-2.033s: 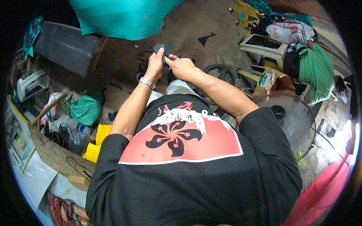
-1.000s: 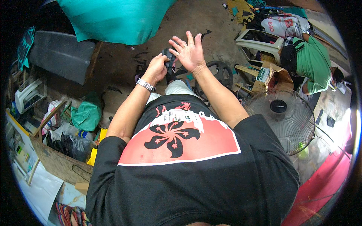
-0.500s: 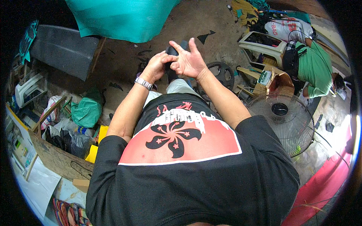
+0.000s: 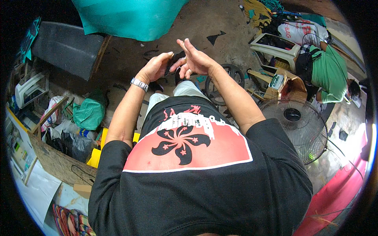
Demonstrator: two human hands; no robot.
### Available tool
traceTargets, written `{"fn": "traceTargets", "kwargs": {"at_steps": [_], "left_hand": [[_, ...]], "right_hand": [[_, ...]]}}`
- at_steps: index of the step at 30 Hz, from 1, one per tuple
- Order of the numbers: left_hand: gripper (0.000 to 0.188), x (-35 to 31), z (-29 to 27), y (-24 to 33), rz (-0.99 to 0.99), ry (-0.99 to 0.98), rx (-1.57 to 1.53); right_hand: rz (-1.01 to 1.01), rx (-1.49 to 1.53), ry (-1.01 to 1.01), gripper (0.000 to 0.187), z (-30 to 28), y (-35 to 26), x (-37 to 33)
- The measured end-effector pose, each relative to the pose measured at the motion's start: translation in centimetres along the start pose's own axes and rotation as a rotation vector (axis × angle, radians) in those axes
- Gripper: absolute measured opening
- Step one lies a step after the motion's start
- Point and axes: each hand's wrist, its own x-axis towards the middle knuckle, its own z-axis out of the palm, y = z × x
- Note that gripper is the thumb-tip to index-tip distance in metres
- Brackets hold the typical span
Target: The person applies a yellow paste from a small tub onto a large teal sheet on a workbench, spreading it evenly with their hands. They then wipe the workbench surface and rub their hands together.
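Note:
My left hand [image 4: 156, 67], with a metal watch at its wrist, is curled at its edge around a dark, thin piece [image 4: 173, 62] whose kind I cannot make out. The piece lies in the gap between my two hands and is partly hidden by fingers. Close beside it on the right is my right hand [image 4: 195, 61], turned on edge with its fingers stretched and spread. Its lower fingers reach toward the dark piece; whether they touch it is unclear.
A teal sheet [image 4: 130, 19] hangs ahead, beside a dark grey panel [image 4: 67, 49]. To my right stand a fan [image 4: 292, 129], a black wheel-like ring [image 4: 226, 80] and an open cardboard box [image 4: 296, 86]. A person in green [image 4: 328, 74] bends there. Bags [image 4: 88, 114] lie left.
My hands have moved apart, the left one shifting left. My right hand has turned from palm showing to edge-on, and its fingers no longer cross my left fingers.

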Motion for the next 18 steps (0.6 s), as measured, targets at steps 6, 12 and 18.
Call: {"fn": "traceTargets", "kwargs": {"at_steps": [6,12,18], "left_hand": [[0.032,0.5,0.8,-1.1,0.127,-0.16,0.132],[0.032,0.7,1.2,-1.2,0.224,0.005,0.614],[0.026,-0.6,2.4,-1.5,0.422,0.107,1.134]], "right_hand": [[0.041,-0.028,-0.017,0.104,-0.1,0.7,0.1],[0.03,0.054,0.096,0.104,-0.1,2.0,0.0],[-0.007,0.13,0.01,0.103,0.6,3.9,-1.5]]}}
